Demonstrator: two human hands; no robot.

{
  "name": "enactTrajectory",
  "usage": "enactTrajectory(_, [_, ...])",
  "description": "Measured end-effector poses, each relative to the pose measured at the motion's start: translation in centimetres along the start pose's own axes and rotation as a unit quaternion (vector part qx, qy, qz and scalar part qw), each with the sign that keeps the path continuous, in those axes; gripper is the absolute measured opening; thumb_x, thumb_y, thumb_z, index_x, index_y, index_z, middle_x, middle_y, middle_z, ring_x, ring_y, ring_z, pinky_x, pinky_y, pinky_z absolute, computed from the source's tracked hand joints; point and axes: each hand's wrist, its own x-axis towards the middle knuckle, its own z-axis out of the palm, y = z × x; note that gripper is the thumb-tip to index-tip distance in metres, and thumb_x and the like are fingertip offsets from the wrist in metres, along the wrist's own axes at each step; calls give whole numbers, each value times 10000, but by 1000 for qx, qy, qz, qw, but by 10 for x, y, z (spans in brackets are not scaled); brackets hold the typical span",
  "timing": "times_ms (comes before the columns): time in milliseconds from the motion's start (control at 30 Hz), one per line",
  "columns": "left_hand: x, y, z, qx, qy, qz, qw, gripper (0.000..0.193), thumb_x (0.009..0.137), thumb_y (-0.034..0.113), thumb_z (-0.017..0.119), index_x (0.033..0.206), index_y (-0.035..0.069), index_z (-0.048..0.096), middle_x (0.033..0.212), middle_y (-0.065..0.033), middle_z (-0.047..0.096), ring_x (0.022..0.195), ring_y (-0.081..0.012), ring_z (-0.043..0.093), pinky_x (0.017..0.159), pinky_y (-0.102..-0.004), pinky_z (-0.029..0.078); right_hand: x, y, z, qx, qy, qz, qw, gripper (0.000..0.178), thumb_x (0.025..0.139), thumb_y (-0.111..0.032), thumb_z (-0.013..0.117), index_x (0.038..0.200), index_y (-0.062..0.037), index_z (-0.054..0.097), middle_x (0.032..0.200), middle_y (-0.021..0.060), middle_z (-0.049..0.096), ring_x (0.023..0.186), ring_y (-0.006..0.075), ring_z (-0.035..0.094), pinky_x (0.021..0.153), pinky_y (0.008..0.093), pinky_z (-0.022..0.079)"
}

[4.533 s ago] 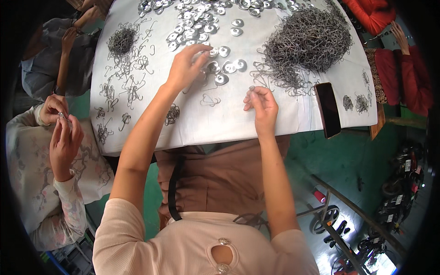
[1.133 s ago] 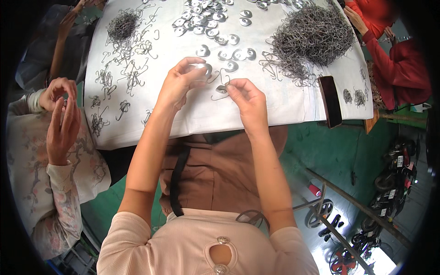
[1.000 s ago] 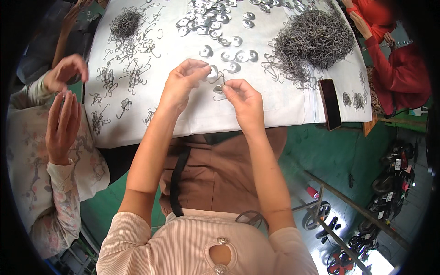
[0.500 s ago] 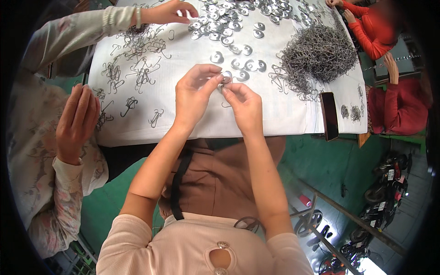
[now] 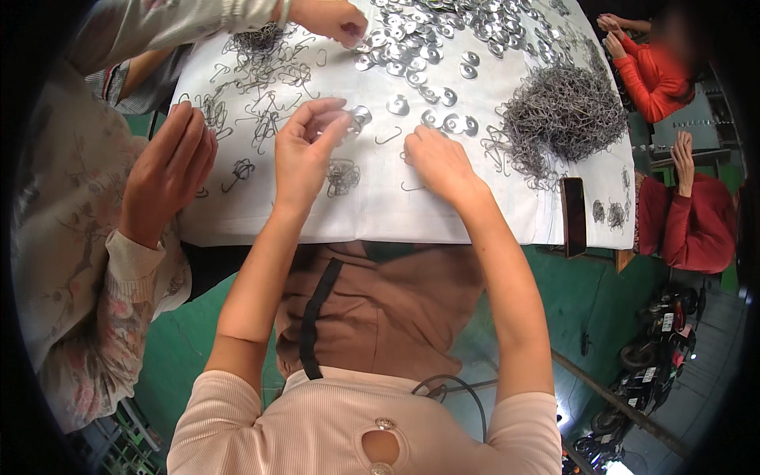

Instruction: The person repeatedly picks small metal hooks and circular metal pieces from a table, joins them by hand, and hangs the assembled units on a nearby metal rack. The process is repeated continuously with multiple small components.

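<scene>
Right hand (image 5: 443, 164) shifted away from left hand (image 5: 307, 150), whose grip holds silver disc (image 5: 361, 115), right grip unclear

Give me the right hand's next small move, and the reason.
I'd probably have the right hand pinch the loose wire hook and bring it to the silver disc: the left hand has that disc in its grip, and the hook lies between the hands. Whether the right fingertips hold anything is unclear.
</scene>
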Motion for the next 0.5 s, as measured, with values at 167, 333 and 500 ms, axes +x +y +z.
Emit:
enactTrajectory(167, [-7, 0, 12, -15, -23, -23, 999, 201, 863, 92, 671, 1033, -12, 652, 891, -71, 684, 763, -99, 626, 658, -233, 496, -15, -20, -33, 498, 43, 158, 852, 132, 878, -116, 632, 915, 8, 607, 834, 96, 639, 728, 162, 626, 581, 311, 481])
enactTrajectory(333, [-13, 5, 30, -6, -48, -27, 998, 152, 861, 81, 671, 977, -17, 667, 864, -67, 691, 763, -104, 633, 668, -231, 501, -29, -42, -46, 694, 127, 183, 685, 166, 906, -138, 626, 1016, -14, 618, 877, 33, 643, 731, 81, 569, 570, 204, 428])
enactTrajectory(500, [-18, -2, 46, 29, -67, 28, 997, 121, 844, 64, 683, 947, -1, 679, 855, -46, 697, 754, -98, 636, 679, -236, 508, -29, -45, -43, 703, 199, 242, 638, 163, 885, -153, 662, 936, 1, 644, 801, 20, 608, 654, 54, 463, 557, 188, 359])
